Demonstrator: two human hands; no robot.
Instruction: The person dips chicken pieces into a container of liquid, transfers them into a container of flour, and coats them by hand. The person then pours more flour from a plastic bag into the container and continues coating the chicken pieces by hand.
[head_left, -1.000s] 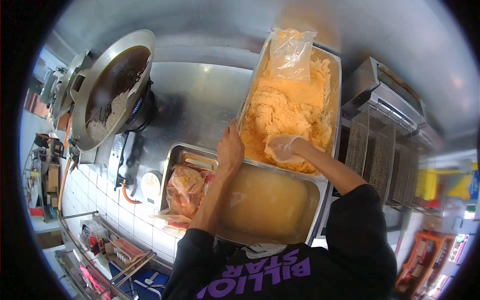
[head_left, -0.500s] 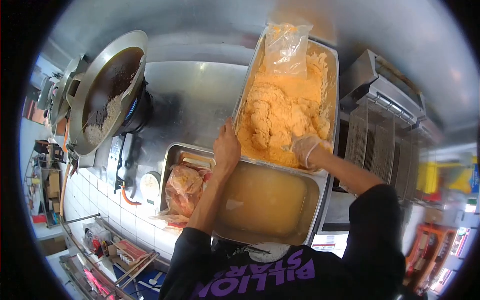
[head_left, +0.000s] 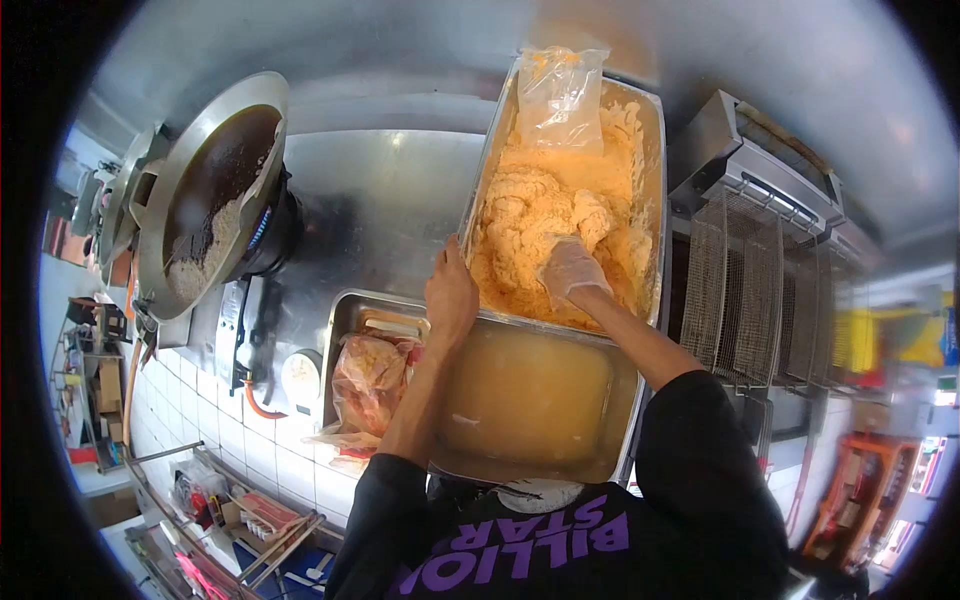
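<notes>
A long steel tray (head_left: 484, 175) holds orange flour breading and lumpy coated pieces (head_left: 535, 215). My right hand (head_left: 568, 268), in a thin clear glove, is pressed down into the breading near the tray's near end, fingers spread in the mix. My left hand (head_left: 451, 293) is bare and grips the tray's near left rim. A clear plastic bag (head_left: 560, 95) dusted with flour lies at the far end of the tray.
In front of me a steel pan (head_left: 625, 420) holds pale batter liquid; beside it lies a bag of raw chicken (head_left: 368, 378). A wok of dark oil (head_left: 215, 190) sits on a burner at left. Wire fry baskets (head_left: 745, 290) hang at right.
My right hand has swept from the tray's near right corner back leftward into the middle of the breading. My left hand stays on the rim.
</notes>
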